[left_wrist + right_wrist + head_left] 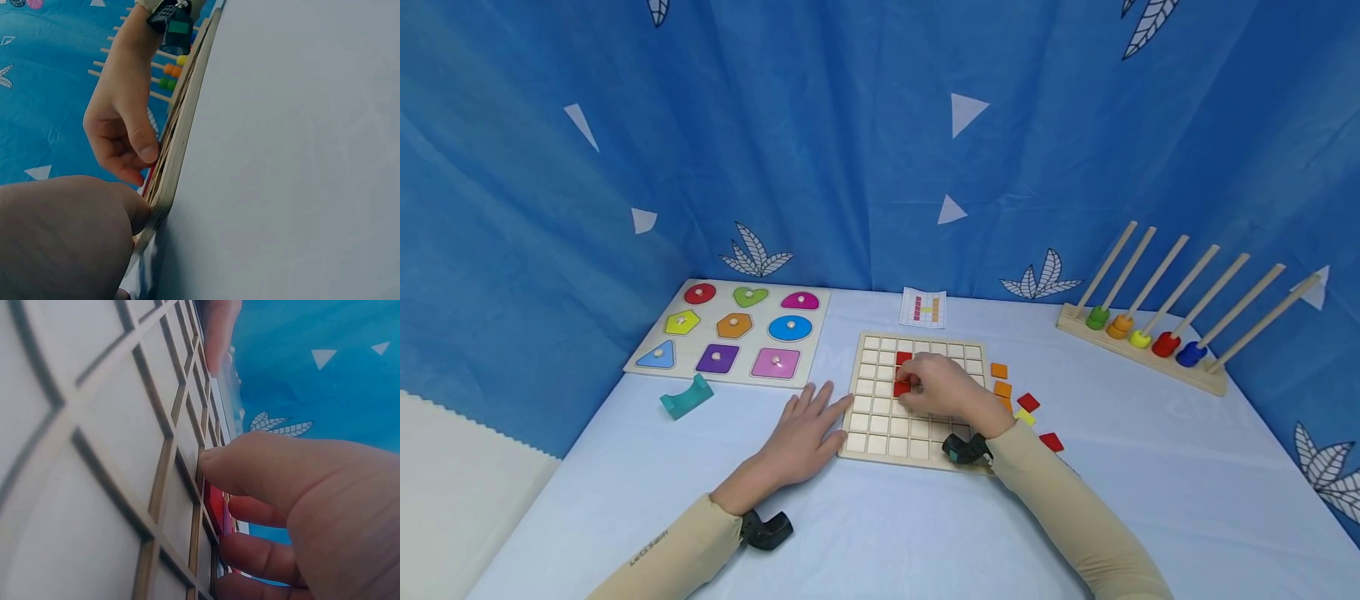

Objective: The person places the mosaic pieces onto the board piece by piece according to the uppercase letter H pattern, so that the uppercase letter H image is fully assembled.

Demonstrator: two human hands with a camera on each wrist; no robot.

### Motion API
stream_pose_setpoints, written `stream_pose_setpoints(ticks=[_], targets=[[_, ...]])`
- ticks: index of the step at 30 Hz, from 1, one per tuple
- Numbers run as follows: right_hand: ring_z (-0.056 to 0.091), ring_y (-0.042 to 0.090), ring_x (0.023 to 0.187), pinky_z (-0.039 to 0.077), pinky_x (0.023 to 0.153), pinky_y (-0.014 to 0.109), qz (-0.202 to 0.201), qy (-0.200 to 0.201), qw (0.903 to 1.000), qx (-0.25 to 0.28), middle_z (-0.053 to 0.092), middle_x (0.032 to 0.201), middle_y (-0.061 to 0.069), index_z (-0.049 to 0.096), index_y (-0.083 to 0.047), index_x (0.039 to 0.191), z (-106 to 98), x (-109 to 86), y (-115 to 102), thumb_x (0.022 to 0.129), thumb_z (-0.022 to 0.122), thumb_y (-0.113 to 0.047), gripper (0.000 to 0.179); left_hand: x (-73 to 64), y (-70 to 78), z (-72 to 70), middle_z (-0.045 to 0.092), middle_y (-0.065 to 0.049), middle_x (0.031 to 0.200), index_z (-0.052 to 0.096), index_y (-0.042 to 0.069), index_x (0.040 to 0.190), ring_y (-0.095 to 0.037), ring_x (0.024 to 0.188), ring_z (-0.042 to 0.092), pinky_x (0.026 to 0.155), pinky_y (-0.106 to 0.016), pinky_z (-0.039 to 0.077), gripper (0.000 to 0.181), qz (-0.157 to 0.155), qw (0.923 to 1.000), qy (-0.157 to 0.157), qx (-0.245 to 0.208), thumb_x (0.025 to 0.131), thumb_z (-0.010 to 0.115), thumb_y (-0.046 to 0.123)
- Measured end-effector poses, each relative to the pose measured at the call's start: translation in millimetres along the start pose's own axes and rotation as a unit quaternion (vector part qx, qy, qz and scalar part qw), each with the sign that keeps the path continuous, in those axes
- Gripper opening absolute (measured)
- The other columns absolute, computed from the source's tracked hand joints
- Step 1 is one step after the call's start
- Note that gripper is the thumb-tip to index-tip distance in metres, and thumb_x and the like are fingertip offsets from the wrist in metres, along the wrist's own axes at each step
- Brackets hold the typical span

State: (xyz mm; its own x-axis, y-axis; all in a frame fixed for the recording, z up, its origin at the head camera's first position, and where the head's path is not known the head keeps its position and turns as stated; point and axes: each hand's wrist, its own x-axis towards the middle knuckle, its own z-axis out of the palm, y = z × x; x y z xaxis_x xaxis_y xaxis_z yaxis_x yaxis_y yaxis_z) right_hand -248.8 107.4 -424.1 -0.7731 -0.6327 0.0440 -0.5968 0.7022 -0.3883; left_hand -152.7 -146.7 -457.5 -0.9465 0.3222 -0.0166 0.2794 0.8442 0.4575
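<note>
A square wooden grid board (880,446) lies on the table. My right hand (943,385) is over it, thumb and fingers curled around a red square tile (214,506) at the grid. Another red tile (904,357) sits in a cell farther up the same column, partly beside the knuckles. My left hand (801,437) lies spread with its palm down, fingertips at the board's left edge. In the left wrist view the right hand's thumb and index finger (149,154) meet close over the board, with red showing at their tips.
Right of the board are loose orange tiles (999,370), red tiles (1051,442) and a yellow tile (1025,417). Behind it lies a pattern card (922,308). A shape puzzle (816,350) and a teal curved piece (687,398) are left; a peg stand (1150,360) is right.
</note>
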Motion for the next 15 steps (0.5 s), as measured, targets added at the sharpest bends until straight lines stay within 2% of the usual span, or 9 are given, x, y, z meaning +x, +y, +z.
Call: stream_pose_setpoints(ticks=[15], targets=[[0.055, 0.014, 0.083, 0.051, 0.077, 0.029, 0.008, -0.009, 0.9999, -0.002, 0.069, 0.095, 0.001, 0.075, -0.009, 0.110, -6.8, -3.3, -2.8, 0.088, 0.078, -0.021, 0.025, 0.3, -0.3, 0.3, 0.029, -0.022, 0.166, 0.045, 0.012, 0.155, -0.048, 0.157, 0.015, 0.124, -0.068, 0.013, 0.055, 0.000, 1.0000, 0.000, 0.003, 0.103, 0.055, 0.029]])
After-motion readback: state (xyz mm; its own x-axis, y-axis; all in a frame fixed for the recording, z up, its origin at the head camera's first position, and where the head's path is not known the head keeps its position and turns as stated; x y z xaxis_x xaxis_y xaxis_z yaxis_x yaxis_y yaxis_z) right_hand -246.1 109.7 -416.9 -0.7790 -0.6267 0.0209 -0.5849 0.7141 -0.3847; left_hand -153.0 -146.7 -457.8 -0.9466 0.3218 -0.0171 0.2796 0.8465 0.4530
